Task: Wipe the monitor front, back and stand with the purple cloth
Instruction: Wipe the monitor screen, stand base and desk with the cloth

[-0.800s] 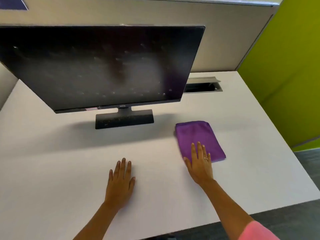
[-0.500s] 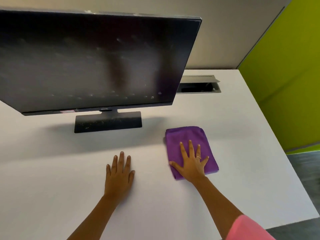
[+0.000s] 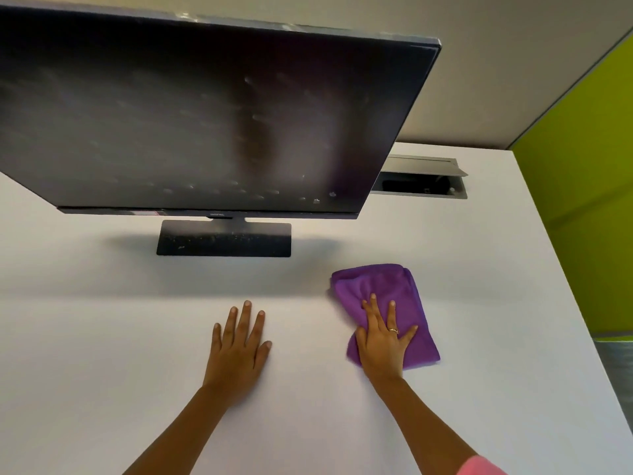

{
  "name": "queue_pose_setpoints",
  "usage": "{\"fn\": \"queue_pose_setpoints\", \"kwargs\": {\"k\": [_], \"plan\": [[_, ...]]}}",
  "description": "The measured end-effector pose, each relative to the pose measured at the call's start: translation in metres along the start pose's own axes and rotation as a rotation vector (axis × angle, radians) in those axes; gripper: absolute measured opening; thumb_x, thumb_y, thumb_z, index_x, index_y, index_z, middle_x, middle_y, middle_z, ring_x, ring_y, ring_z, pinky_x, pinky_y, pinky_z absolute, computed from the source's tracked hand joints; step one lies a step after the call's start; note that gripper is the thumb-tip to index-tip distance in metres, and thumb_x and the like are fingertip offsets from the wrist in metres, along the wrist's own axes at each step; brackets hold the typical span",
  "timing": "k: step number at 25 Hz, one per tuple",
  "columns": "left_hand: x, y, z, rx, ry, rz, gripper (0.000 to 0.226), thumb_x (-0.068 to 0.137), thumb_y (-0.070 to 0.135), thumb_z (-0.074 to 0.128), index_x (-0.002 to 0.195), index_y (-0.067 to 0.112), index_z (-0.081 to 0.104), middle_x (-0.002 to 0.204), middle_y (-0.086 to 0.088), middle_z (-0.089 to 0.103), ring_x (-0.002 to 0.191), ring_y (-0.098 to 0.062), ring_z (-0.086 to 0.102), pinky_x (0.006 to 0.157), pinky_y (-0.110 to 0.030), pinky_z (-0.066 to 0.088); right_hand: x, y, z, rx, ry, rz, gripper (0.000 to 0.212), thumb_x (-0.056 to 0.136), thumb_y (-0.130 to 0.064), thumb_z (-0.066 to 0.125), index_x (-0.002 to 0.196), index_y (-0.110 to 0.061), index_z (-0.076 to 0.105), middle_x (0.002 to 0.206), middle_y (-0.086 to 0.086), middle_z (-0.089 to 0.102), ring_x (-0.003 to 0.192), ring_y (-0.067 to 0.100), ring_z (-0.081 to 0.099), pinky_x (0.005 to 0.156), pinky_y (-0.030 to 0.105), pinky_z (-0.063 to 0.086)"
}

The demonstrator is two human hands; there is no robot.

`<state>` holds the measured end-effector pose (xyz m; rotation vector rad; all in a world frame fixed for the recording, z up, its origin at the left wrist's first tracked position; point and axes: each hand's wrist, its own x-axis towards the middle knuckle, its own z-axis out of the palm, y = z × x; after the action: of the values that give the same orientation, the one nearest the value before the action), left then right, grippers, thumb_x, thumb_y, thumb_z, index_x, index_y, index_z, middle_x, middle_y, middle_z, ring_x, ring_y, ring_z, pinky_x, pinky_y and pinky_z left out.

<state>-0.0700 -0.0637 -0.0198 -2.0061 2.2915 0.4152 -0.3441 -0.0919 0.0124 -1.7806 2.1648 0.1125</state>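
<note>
The purple cloth (image 3: 394,296) lies on the surface (image 3: 102,337) under the right hand (image 3: 383,341), which presses on it with straight fingers. Its long axis runs away from the person. The left hand (image 3: 238,351) rests flat and holds nothing. The monitor (image 3: 205,114) stands beyond both hands, more to the left, so the right hand must carry the cloth forward and leftward.

The monitor (image 3: 205,111) runs off the left picture edge, so its left side is unseen, and its back faces away. Its stand (image 3: 224,238) shows only the base; the neck hides behind the screen's lower bezel. The right hand (image 3: 383,341) covers the near part of the purple cloth (image 3: 376,286), its thumb out of sight. The logo on the bezel is too small to read. Inside the cable hatch (image 3: 419,180) far right on the desk (image 3: 102,354), the contents are too dark to tell.
</note>
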Motion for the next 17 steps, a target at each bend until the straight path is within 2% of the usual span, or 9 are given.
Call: {"fn": "queue_pose_setpoints", "kwargs": {"k": [2, 4, 6, 8, 9, 11, 12, 14, 17], "plan": [[0.000, -0.002, -0.001, 0.000, -0.024, 0.001, 0.062, 0.097, 0.050, 0.020, 0.148, 0.015, 0.026, 0.154, -0.015, 0.026, 0.140, -0.035, 0.022, 0.104, -0.053, 0.028, 0.002, -0.007, -0.006, 0.144, 0.053, 0.079, 0.054, 0.092, -0.036, 0.028, 0.142, -0.020, 0.038, 0.137, 0.014, 0.052, 0.121, 0.034, 0.054, 0.099, 0.072, 0.026], [0.000, -0.004, -0.003, -0.005, -0.052, 0.031, 0.061, 0.098, 0.051, 0.017, 0.145, 0.015, 0.030, 0.151, -0.016, 0.033, 0.137, -0.038, 0.032, 0.101, -0.052, 0.032, 0.001, -0.016, -0.014, 0.243, 0.096, 0.160, 0.049, 0.099, -0.029, 0.029, 0.147, -0.020, 0.026, 0.144, 0.013, 0.043, 0.122, 0.032, 0.053, 0.111, 0.059, 0.016], [-0.001, -0.009, -0.009, -0.036, -0.108, 0.044, 0.060, 0.099, 0.049, 0.012, 0.141, 0.013, 0.036, 0.147, -0.016, 0.038, 0.129, -0.040, 0.044, 0.097, -0.050, 0.038, -0.003, -0.032, -0.023, 0.365, 0.143, 0.166, 0.049, 0.099, -0.024, 0.034, 0.147, -0.020, 0.026, 0.141, 0.012, 0.047, 0.119, 0.032, 0.054, 0.112, 0.053, 0.020], [-0.001, -0.012, -0.021, -0.129, -0.130, 0.049, 0.068, 0.099, 0.051, 0.006, 0.138, 0.009, 0.042, 0.146, -0.012, 0.034, 0.125, -0.039, 0.049, 0.096, -0.047, 0.039, -0.009, -0.050, -0.037, 0.541, 0.201, 0.173, 0.040, 0.097, -0.024, 0.038, 0.136, -0.016, 0.040, 0.118, 0.014, 0.060, 0.098, 0.031, 0.058, 0.099, 0.050, 0.041], [-0.002, -0.015, -0.031, -0.213, -0.131, 0.046, 0.079, 0.095, 0.059, 0.000, 0.141, 0.008, 0.040, 0.147, -0.006, 0.026, 0.130, -0.036, 0.044, 0.101, -0.043, 0.033, -0.013, -0.061, -0.046, 0.623, 0.204, 0.191, 0.032, 0.097, -0.025, 0.039, 0.125, -0.012, 0.046, 0.105, 0.011, 0.061, 0.088, 0.027, 0.056, 0.088, 0.046, 0.048], [-0.002, -0.024, -0.050, -0.442, -0.033, 0.009, 0.103, 0.077, 0.079, -0.009, 0.148, 0.015, 0.028, 0.150, 0.006, 0.014, 0.142, -0.021, 0.025, 0.111, -0.034, 0.019, -0.022, -0.094, -0.064, 0.868, 0.187, 0.262, 0.023, 0.099, -0.027, 0.037, 0.102, -0.013, 0.055, 0.085, 0.005, 0.058, 0.076, 0.020, 0.054, 0.072, 0.031, 0.051], [-0.001, -0.024, -0.061, -0.630, -0.082, -0.054, 0.107, 0.069, 0.087, -0.004, 0.149, 0.021, 0.025, 0.152, 0.009, 0.017, 0.142, -0.016, 0.022, 0.112, -0.030, 0.019, -0.024, -0.109, -0.070, 1.000, 0.176, 0.302, 0.024, 0.101, -0.028, 0.036, 0.093, -0.017, 0.056, 0.078, 0.002, 0.058, 0.073, 0.018, 0.055, 0.065, 0.022, 0.049], [-0.004, -0.030, -0.097, -0.988, -0.192, -0.112, 0.104, 0.064, 0.093, 0.021, 0.145, 0.030, 0.029, 0.145, 0.012, 0.038, 0.136, -0.013, 0.036, 0.106, -0.027, 0.031, -0.032, -0.153, -0.080, 1.100, 0.165, 0.324, 0.025, 0.100, -0.032, 0.036, 0.093, -0.018, 0.056, 0.075, -0.001, 0.059, 0.075, 0.017, 0.060, 0.060, 0.014, 0.046], [-0.003, -0.031, -0.143, -1.207, -0.373, -0.048, 0.066, 0.081, 0.068, 0.039, 0.137, 0.034, 0.039, 0.133, 0.017, 0.044, 0.127, -0.011, 0.044, 0.103, -0.030, 0.038, -0.042, -0.211, -0.086, 1.273, 0.073, 0.360, 0.036, 0.099, -0.038, 0.034, 0.106, -0.010, 0.056, 0.083, 0.002, 0.061, 0.075, 0.013, 0.058, 0.060, 0.014, 0.045]]}}
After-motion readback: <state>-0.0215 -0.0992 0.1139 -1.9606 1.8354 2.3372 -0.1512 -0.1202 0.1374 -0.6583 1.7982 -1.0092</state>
